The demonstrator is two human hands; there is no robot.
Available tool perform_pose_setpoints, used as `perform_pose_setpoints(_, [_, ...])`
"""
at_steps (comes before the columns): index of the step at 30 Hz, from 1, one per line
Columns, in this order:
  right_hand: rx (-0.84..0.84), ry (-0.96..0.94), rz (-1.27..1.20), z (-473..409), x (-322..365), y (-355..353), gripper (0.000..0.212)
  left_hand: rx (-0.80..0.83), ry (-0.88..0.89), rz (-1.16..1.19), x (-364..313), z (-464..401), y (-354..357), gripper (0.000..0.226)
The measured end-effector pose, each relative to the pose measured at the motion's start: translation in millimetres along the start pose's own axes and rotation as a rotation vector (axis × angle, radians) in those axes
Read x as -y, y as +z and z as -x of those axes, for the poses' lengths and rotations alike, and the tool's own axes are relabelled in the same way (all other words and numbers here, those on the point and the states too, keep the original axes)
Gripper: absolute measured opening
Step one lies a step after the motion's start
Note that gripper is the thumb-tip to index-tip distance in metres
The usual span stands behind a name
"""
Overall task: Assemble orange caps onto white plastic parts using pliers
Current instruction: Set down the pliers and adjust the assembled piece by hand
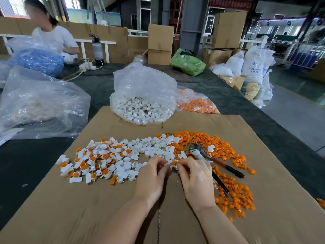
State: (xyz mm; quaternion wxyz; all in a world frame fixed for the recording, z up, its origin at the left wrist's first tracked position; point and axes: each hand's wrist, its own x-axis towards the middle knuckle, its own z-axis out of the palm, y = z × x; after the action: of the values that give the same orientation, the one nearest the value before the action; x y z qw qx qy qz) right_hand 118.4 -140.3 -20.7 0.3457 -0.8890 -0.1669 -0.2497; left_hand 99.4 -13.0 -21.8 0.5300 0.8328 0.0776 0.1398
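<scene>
White sack (pixel 253 67) — "ABS RESIN"

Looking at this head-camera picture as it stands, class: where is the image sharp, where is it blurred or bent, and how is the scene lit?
Head view: sharpest around the hands and the white plastic parts on the cardboard sheet; orange caps smear near the right edge; wide-angle bending tilts the far pillar; soft, even light, faint shadows; glare on the clear plastic bag.

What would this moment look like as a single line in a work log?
stage: fitting orange cap onto white part by hand | left hand: pinching part | right hand: pinching cap | pliers: lying unused on cardboard
</scene>
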Motion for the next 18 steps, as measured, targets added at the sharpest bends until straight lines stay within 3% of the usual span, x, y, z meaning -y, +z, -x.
perform_pose_setpoints(18, [0.022, -0.098, 0.117, 0.0, 3.5, -0.8, 0.026, 0.02, 0.019, -0.038, -1.0, 4.1, -1.0, 0.005])
